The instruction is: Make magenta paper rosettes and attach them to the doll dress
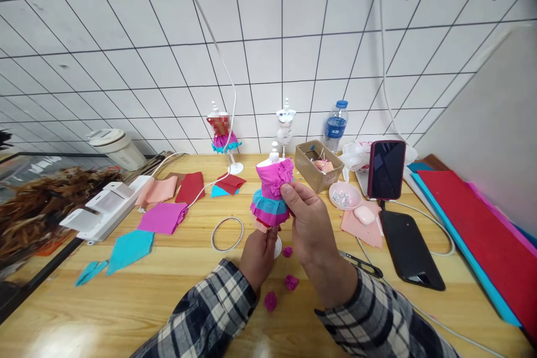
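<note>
A small white dress form wears a pink bodice and a tiered pink, blue and red crepe-paper skirt [269, 208]. Below that skirt, my left hand [258, 254] is closed around the form's stand, and its round white base [278, 247] shows partly behind the fingers. My right hand [311, 224] pinches at a pink paper flower [282, 176] on the bodice's right side; the fingertips touch its lower edge. Loose pink paper flowers lie on the table beneath: one [287, 251] close to the base, another [291, 282] and a third [271, 301] nearer me.
Behind stand a dressed form [224, 140], a bare form [286, 126], a cardboard box [319, 170] and a water bottle [336, 126]. Coloured paper pieces [163, 218] and a tape ring [227, 234] lie left. Beads in a bowl [345, 196], phones [413, 249] and scissors [364, 265] lie right.
</note>
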A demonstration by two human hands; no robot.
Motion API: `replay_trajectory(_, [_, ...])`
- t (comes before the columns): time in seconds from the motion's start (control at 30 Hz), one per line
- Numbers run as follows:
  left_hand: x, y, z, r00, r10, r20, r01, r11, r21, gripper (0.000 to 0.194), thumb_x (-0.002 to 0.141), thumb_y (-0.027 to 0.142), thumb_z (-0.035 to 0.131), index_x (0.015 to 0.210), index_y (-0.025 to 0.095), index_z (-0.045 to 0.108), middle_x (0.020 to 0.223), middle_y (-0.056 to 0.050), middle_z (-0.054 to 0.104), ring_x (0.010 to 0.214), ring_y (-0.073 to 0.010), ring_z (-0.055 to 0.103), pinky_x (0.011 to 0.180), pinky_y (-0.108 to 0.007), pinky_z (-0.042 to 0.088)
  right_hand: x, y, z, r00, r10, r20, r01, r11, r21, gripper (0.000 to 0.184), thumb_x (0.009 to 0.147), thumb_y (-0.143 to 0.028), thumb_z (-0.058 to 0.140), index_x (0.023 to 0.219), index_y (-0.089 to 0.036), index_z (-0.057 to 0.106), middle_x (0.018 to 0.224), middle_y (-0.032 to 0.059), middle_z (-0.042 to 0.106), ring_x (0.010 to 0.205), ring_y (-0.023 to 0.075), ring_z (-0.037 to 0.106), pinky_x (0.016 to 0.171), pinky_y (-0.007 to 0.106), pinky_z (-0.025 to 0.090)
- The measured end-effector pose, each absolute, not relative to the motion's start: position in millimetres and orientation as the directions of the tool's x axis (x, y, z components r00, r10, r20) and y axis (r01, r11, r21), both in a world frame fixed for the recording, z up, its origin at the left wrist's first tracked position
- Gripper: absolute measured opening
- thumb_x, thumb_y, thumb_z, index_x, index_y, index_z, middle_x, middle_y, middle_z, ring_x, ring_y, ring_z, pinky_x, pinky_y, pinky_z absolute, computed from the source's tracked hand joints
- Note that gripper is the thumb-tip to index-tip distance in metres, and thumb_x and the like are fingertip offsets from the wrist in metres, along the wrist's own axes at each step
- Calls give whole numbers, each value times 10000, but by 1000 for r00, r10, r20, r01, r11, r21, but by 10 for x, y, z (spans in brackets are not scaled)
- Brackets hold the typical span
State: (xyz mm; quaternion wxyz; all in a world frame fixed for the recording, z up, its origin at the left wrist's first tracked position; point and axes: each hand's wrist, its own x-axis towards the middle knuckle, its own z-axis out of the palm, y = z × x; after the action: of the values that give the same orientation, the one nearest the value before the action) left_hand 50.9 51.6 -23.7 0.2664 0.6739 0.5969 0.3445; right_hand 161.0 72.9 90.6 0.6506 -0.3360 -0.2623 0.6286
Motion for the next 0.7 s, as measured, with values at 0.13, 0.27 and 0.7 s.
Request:
replay_trajectory(0.13, [507, 511, -215, 46, 985, 168, 633, -159, 758, 397, 975, 375, 293, 920, 176, 632, 763, -72, 680, 691, -191, 631, 572, -264, 403, 1607, 700, 926, 53, 996, -69, -637, -19, -770, 164, 668, -328, 777, 708, -185, 707, 667, -28, 687, 610, 94, 579, 589, 208, 485])
replay_trajectory(0.27, [509, 530, -193, 60, 978, 202, 638, -193, 746, 363, 973, 351, 312, 1039, 186, 629, 869, -87, 715, 787, -207, 664, 653, -288, 463, 1609, 680, 954, 59, 994, -89, -635, -32, -772, 183, 661, -341, 778, 712, -180, 709, 661, -26, 680, 601, 94, 567, 579, 211, 476])
replay_trajectory(0.7, [500, 580, -161, 49, 972, 229, 586, -213, 782, 347, 942, 292, 360, 1121, 192, 640, 1048, -121, 712, 1036, -263, 620, 862, -367, 491, 1585, 672, 902, 67, 991, -112, -646, -42, -762, 240, 678, -373, 767, 760, -170, 670, 697, -23, 660, 634, 96, 558, 603, 219, 478])
